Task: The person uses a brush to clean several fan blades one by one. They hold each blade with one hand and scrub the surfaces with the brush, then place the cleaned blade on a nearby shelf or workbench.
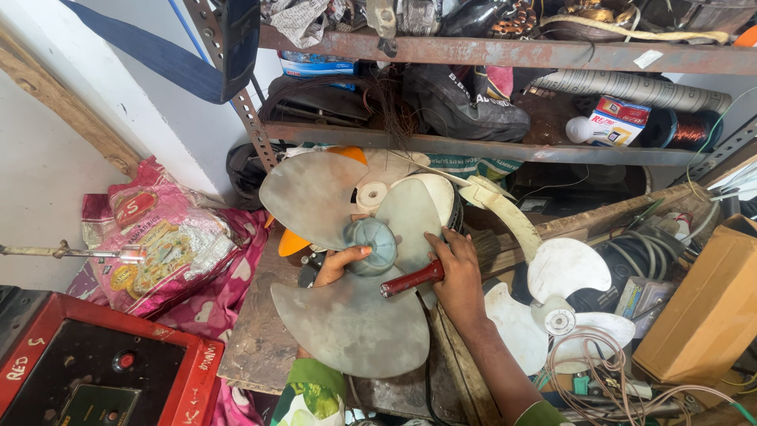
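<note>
Landmark: the grey three-bladed fan [355, 260], lying flat on the worn workbench [252, 347] below the rusty shelf [473, 146]. Far left of the fan stands a red metal box [95, 363]; between box and fan lies a pink printed bag [165, 244]. My left hand [335, 264] reaches out from under the near blade, thumb and fingers closed against the left side of the hub [374, 244]. Just right of the hub my right hand [457, 276] grips a tool by its red handle [412, 278], its working end hidden behind my hand. Further right of the fan lies a smaller white fan [556, 304]. Judged state: the blade still sits on its hub, so freeing or fitting it looks unfinished.
</note>
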### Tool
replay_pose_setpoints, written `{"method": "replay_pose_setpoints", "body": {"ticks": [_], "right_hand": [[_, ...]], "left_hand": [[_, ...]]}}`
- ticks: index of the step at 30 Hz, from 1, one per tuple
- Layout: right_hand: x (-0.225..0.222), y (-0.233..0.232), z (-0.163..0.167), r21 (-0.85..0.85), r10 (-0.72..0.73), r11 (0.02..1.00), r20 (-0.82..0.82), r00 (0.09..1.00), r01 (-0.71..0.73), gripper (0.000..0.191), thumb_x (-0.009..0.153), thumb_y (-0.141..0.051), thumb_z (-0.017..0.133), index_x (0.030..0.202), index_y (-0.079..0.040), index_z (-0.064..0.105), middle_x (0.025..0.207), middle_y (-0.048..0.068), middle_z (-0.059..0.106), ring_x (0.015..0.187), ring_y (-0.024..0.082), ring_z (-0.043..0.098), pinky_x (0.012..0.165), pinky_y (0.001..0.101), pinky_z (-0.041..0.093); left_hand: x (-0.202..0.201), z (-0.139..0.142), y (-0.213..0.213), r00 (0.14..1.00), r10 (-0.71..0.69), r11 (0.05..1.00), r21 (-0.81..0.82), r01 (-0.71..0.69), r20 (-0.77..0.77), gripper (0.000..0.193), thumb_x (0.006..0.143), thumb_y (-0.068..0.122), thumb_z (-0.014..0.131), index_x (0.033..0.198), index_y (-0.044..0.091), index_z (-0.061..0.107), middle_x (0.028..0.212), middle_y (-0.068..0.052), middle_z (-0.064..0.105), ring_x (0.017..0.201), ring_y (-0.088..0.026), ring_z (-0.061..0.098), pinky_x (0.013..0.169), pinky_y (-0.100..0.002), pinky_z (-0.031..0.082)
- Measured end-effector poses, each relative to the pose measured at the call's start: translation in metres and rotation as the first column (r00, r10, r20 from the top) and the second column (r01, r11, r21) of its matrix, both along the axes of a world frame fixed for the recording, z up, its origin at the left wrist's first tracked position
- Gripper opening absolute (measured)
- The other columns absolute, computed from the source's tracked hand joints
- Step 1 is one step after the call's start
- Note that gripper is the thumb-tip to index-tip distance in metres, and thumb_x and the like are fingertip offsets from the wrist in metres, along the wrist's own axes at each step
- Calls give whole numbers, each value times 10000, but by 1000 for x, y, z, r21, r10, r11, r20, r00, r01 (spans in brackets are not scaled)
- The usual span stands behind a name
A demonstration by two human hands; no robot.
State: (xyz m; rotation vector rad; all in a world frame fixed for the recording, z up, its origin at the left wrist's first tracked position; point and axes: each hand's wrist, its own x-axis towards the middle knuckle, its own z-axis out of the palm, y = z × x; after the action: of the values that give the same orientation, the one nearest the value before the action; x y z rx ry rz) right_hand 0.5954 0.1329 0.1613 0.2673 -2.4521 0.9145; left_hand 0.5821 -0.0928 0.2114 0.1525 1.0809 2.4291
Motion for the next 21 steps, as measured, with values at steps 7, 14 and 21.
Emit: {"method": "replay_pose_setpoints", "body": {"ticks": [7, 14, 21], "right_hand": [[-2, 2, 0, -3, 5, 1000, -2, 1000, -5, 382, 932, -92, 651, 1313, -118, 662, 1353, 212, 596, 1331, 367, 526, 1195, 510, 323], [-3, 2, 0, -6, 4, 1000, -1, 1000, -4, 382, 937, -90, 646, 1317, -120, 662, 1355, 213, 596, 1334, 365, 524, 1198, 508, 318], [-5, 2, 1, 0, 4, 1000, 4, 1000, -4, 382, 940, -91, 643, 1320, -121, 657, 1357, 212, 595, 1336, 365, 522, 1203, 507, 316]], "left_hand": [[-3, -1, 2, 1000, 19, 1000, 9, -19, -6, 651, 853, 100, 587, 1481, 78, 419, 1379, -269, 606, 1210, -327, 650, 1014, -462, 545], [-9, -8, -1, 1000, 7, 1000, 20, -7, -9, 642, 857, 89, 600, 1473, 5, 439, 1374, -268, 621, 1222, -329, 651, 1040, -467, 536], [0, 8, 5, 999, 41, 999, -1, -41, 12, 595, 867, 102, 606, 1435, -32, 491, 1350, -256, 643, 1168, -312, 683, 1001, -449, 569]]}}
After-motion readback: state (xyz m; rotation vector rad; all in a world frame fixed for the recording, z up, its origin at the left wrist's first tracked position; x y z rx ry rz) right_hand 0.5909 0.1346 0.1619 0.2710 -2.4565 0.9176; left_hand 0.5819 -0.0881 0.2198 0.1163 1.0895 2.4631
